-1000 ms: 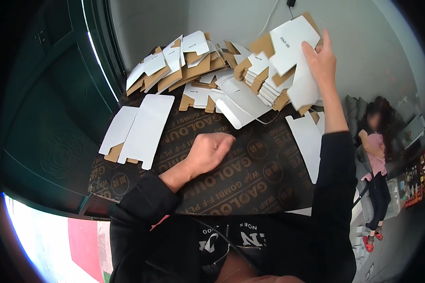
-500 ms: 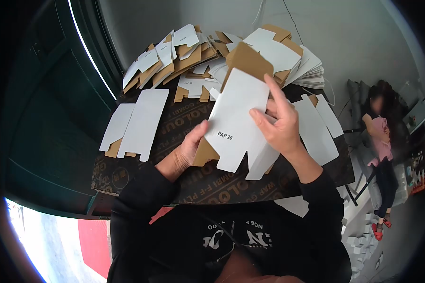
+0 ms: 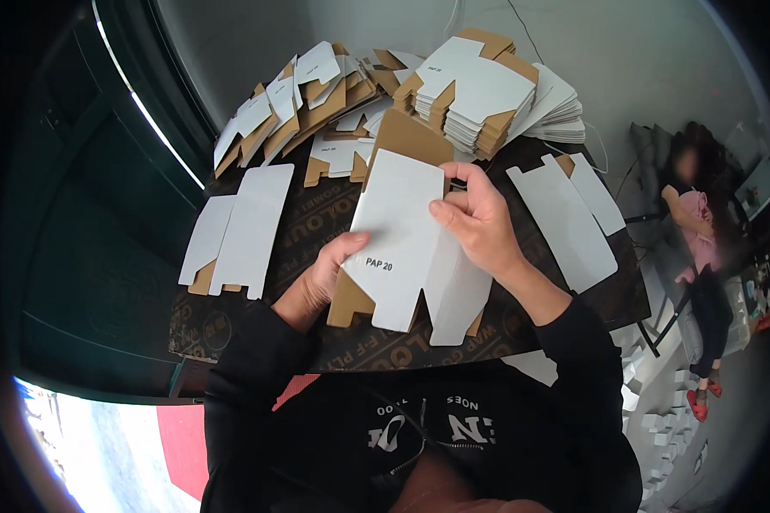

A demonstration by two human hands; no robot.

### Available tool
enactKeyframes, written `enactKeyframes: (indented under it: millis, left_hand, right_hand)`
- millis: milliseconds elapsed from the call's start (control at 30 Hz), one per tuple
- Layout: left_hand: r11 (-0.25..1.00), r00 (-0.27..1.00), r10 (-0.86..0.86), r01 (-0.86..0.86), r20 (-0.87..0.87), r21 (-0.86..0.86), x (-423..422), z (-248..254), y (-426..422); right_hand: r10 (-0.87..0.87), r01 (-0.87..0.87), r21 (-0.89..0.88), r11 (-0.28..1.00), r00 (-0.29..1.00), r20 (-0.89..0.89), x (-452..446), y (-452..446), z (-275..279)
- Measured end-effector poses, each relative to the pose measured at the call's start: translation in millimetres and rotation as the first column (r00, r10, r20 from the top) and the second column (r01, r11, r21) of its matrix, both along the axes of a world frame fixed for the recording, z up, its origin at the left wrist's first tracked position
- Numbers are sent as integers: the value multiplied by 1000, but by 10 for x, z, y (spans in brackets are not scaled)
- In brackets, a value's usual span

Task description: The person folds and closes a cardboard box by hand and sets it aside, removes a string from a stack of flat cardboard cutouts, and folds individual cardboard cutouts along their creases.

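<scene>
A flat white cardboard blank [image 3: 398,227] printed "PAP 20", with brown flaps at its top and bottom, is held between both hands above the dark table [image 3: 316,346]. My left hand [image 3: 329,269] grips its left edge, thumb on the white face and the other fingers hidden behind. With thumb and curled fingers, my right hand [image 3: 479,218] pinches the upper right side. The blank is slightly folded along a crease on its right.
A stack of blanks [image 3: 479,90] stands at the back right beside another white pile [image 3: 556,107]. More blanks [image 3: 316,94] lean at the back left. Flat pieces lie left [image 3: 255,222] and right [image 3: 565,227]. A person [image 3: 697,231] sits at the right.
My right hand has brought the blank down from the back stack to the middle. My left hand has gone from a closed fist to gripping its left edge. Lately the blank has shifted slightly left and down.
</scene>
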State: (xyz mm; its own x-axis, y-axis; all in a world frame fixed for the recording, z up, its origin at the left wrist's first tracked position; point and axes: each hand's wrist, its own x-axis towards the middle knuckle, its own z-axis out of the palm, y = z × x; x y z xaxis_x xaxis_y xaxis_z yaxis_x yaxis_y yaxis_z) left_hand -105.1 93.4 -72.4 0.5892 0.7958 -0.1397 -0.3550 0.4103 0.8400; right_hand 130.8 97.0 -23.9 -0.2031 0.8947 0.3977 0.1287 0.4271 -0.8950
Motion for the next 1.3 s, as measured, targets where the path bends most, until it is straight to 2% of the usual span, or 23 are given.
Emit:
enactKeyframes:
  millis: [67, 267, 400, 567, 767, 933, 1067, 1267, 1300]
  left_hand:
    - [997, 968, 39, -22, 249, -72, 17, -81, -45]
    - [999, 950, -32, 39, 311, -15, 61, -92, -55]
    - [983, 981, -175, 168, 88, 73, 75, -84, 13]
    - [989, 991, -134, 134, -11, 64, 143, 108, -66]
    - [991, 993, -104, 108, -47, 85, 206, 251, -132]
    - [990, 991, -110, 117, -82, 81, 244, 322, -138]
    - [992, 991, -88, 96, -97, 81, 196, 328, -106]
    - [998, 993, 46, -40, -108, 54, 132, 511, -172]
    - [995, 992, 68, -60, -108, 79, 113, 507, -165]
  right_hand:
    - [23, -24, -30, 999, 999, -40, -40, -53, 27]
    - [121, -119, 27, 993, 987, -105, -67, -101, -5]
    - [146, -146, 21, 989, 946, -290, -90, -157, 64]
    - [186, -179, 51, 982, 936, -297, -2, -111, 95]
    - [193, -177, 82, 981, 947, -256, 69, -64, 72]
    - [280, -241, 158, 958, 904, -324, 120, -58, 123]
    - [101, -55, 238, 970, 978, -185, 158, -49, 169]
    - [209, -158, 274, 949, 964, -165, 159, -43, 152]
    - [231, -193, 270, 943, 966, -118, 173, -48, 158]
